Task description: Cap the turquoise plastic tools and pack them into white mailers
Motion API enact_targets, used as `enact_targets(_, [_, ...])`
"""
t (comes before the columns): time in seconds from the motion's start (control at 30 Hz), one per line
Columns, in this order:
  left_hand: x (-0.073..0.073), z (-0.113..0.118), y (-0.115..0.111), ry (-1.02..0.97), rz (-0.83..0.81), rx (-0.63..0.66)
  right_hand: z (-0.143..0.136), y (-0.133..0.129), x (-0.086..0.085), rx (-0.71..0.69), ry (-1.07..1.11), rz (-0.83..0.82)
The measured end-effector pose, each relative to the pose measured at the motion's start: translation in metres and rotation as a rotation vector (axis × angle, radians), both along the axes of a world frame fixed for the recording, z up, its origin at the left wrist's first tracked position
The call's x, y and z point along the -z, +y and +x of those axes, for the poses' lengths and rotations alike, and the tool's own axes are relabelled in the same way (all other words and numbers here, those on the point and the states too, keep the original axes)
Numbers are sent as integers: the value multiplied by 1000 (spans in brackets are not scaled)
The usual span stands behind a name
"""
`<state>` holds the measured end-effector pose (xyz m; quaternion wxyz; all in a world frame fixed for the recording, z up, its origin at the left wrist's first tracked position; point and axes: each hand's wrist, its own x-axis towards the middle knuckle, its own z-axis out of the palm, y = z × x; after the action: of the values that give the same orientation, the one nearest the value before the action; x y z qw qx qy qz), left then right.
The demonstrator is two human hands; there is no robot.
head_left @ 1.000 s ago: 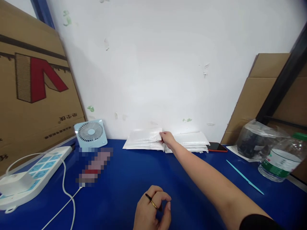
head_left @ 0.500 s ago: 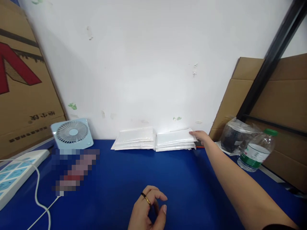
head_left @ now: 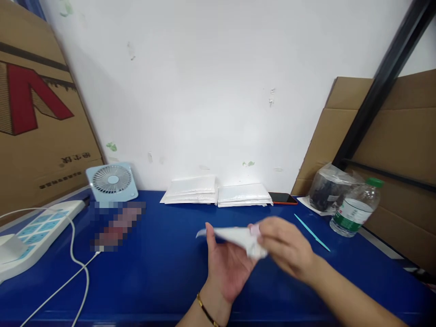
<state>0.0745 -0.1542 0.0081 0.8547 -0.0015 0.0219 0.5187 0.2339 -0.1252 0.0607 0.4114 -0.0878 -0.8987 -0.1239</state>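
A white packet (head_left: 235,236), blurred by motion, is held between both hands above the blue table. My left hand (head_left: 230,268) is palm up under it, with the thumb raised at the packet's left part. At the packet's right end, the fingers of my right hand (head_left: 286,245) are closed on it, near a small pale pink patch. Behind the hands, two stacks of flat white packets lie side by side against the wall, the left stack (head_left: 190,190) and the right stack (head_left: 243,195).
A blue fan (head_left: 112,181), a white power strip (head_left: 44,231) with cables and a pixelated item (head_left: 119,227) stand left. To the right are a phone (head_left: 282,198), a turquoise stick (head_left: 311,232), a bagged dark object (head_left: 329,193) and a bottle (head_left: 356,211). Cardboard flanks both sides.
My right hand has come back from the right stack with a white packet. My left hand has turned palm up and moved up under it. The phone and turquoise stick now show.
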Motion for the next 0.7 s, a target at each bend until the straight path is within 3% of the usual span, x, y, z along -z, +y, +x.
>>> enact_targets(0.13, [2,-3,5,26,-122,-163,0,-43,25,-8,-46,-46])
enact_targets(0.33, [-1,-9,9,130,-44,-389,3,-56,49,44,-21,-477])
enact_targets(0.43, [-5,-8,10,198,-20,-473,0,-60,52,70,23,-592])
enact_targets(0.53, [-8,-9,10,229,-2,-545,-7,-62,51,205,47,-659])
enact_targets(0.7, [-10,-13,14,247,43,-578,-10,-57,53,235,77,-609])
